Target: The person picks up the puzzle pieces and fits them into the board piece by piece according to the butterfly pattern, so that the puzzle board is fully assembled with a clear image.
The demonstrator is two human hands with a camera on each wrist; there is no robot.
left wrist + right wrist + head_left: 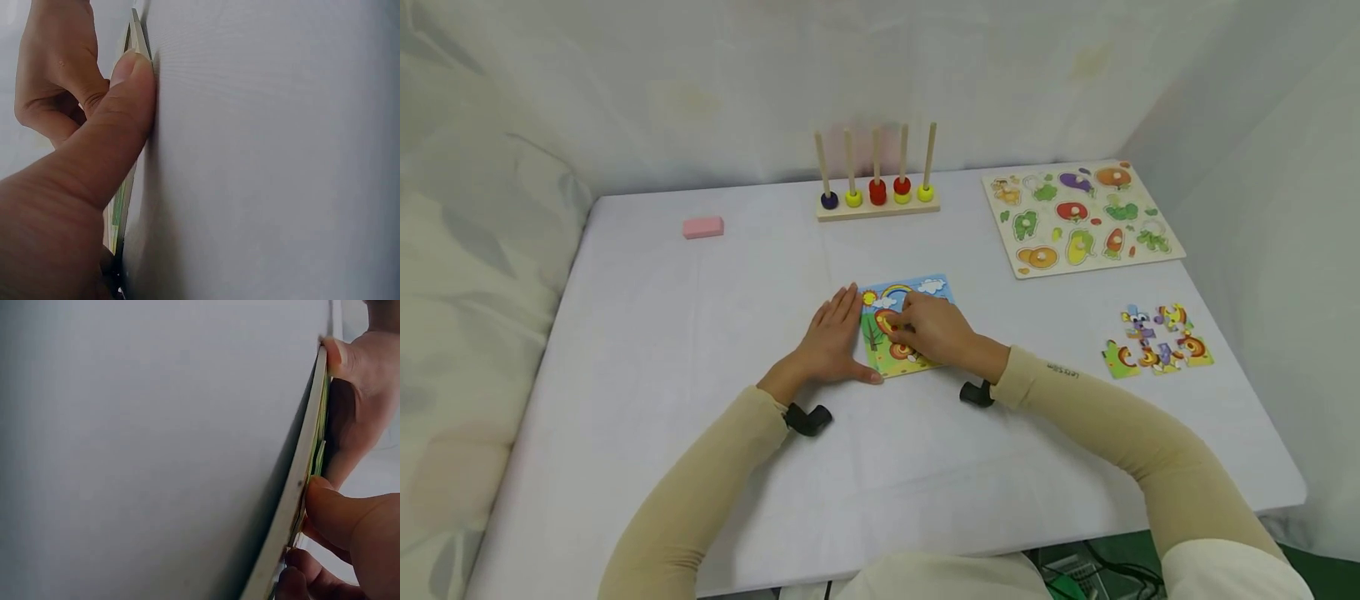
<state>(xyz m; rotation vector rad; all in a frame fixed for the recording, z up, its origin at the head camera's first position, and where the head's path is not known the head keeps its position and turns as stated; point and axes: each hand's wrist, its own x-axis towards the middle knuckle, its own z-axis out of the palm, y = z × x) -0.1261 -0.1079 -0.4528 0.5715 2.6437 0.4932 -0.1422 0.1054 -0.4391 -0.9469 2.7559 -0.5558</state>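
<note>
A colourful jigsaw puzzle board [880, 360] with a sun, rainbow and trees lies on the table in front of me. My left hand [833, 337] lies along its left side with straight fingers, and its thumb touches the near left corner. Over the board's middle and right part, my right hand [936, 329] has its thumb and fingers bent down at a puzzle piece [887, 322]. In the right wrist view, the right thumb [331, 509] meets the pieces, and one piece edge [320, 456] stands slightly raised. The right hand hides much of the picture.
Several loose puzzle pieces [1165, 360] lie at the right. Behind them is a vegetable peg board [1097, 218]. A bead stacker [880, 210] with upright pegs stands at the back, and a pink block [703, 227] lies back left. White cloth covers the table [625, 350].
</note>
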